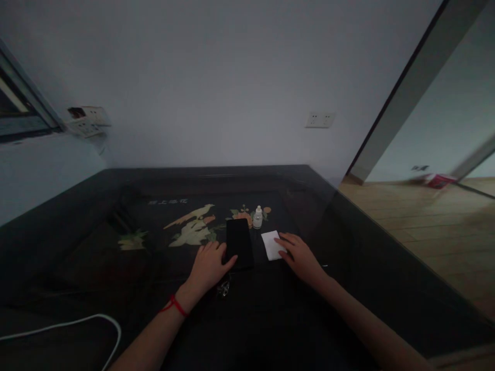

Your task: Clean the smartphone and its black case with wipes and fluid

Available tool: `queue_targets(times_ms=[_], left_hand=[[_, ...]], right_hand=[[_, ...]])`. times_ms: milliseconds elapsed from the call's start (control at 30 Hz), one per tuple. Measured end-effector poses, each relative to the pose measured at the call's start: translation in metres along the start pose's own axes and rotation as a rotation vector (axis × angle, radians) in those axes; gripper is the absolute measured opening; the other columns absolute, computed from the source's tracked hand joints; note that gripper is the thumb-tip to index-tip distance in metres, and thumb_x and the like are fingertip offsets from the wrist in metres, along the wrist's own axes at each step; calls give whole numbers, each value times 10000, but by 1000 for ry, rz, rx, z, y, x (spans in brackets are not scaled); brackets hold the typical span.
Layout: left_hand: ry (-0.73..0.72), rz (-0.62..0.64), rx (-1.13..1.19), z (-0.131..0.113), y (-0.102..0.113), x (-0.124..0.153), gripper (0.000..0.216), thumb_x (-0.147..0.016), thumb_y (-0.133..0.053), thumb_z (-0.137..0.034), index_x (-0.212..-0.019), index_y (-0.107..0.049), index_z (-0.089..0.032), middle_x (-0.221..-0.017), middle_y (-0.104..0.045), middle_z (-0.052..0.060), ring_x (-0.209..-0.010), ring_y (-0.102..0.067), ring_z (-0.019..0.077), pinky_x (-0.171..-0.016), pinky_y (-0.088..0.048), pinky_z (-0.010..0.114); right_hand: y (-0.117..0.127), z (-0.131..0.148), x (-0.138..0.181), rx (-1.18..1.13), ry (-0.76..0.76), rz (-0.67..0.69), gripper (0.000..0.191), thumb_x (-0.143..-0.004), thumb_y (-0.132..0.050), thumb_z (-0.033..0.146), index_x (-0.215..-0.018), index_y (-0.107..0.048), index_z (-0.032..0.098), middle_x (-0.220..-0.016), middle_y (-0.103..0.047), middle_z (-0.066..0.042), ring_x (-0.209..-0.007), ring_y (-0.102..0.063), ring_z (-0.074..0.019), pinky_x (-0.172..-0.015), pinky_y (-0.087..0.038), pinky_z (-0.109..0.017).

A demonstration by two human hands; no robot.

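Observation:
A black phone [238,242] lies flat on the dark table [96,268]. My left hand [209,268] rests at the phone's near left corner, its thumb and fingers touching the edge. A red string circles that wrist. My right hand [299,256] lies flat with its fingers spread on the right edge of a small white folded cloth [271,245]. A small white dropper bottle [257,217] stands upright just beyond the phone and the cloth.
The table top bears a bird and flower inlay [191,226]. A white cable [77,324] loops at the near left. A small metal object [223,288], perhaps keys, lies below my left hand. Wall sockets [319,119] sit on the back wall. Wooden floor [436,221] lies to the right.

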State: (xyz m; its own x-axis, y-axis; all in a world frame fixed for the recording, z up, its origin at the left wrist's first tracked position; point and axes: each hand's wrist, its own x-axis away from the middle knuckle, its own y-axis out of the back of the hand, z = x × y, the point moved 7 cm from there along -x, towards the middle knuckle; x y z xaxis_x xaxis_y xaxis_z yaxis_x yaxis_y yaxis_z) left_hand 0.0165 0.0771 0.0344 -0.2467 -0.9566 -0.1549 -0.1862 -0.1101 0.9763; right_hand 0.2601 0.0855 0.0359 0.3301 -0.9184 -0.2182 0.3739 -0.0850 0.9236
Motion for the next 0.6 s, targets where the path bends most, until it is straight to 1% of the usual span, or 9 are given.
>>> queue_targets(times_ms=[100,167,267,400,500,600], left_hand=[[7,-8,1,0,-1,0,390,-862,-402,-562,-758,-536,-210,-825,-608,53,-827,-552,232,-713,-337,348],[18,-20,-5,-1,-1,0,381,-865,-402,-554,-757,-529,-211,-826,-604,51,-831,-546,228,-712,-333,344],[36,-37,-11,-1,-1,-1,362,-876,-398,-530,-756,-521,-211,-828,-604,49,-835,-540,225,-716,-330,343],[43,-48,-4,-2,0,-2,362,-874,-405,-530,-738,-517,-213,-815,-607,46,-824,-538,223,-707,-328,344],[40,-53,9,-3,1,-3,402,-867,-401,-562,-699,-509,-213,-789,-606,48,-813,-538,227,-711,-326,353],[31,-52,30,-4,1,-3,417,-869,-393,-569,-679,-503,-214,-761,-609,40,-791,-542,222,-713,-327,354]], right_hand=[[-15,7,1,27,11,10,373,-872,-515,197,-1235,-588,239,-1365,-515,-96,-1290,-414,-303,-1040,-328,-570],[-22,15,-2,33,12,9,375,-875,-511,197,-1241,-582,239,-1370,-508,-99,-1304,-393,-311,-1046,-302,-592],[-28,26,-9,32,13,5,377,-871,-517,199,-1242,-580,225,-1352,-515,-110,-1298,-394,-313,-1062,-283,-576],[-26,33,-11,14,13,-1,357,-881,-511,224,-1230,-585,220,-1299,-539,-127,-1228,-457,-293,-1045,-322,-535],[-21,34,-11,-19,13,-17,345,-869,-544,256,-1208,-600,228,-1262,-551,-127,-1178,-483,-289,-1022,-355,-507],[-16,28,-21,-75,-8,-51,334,-861,-566,275,-1185,-613,209,-1220,-564,-127,-1141,-502,-278,-982,-408,-457]])
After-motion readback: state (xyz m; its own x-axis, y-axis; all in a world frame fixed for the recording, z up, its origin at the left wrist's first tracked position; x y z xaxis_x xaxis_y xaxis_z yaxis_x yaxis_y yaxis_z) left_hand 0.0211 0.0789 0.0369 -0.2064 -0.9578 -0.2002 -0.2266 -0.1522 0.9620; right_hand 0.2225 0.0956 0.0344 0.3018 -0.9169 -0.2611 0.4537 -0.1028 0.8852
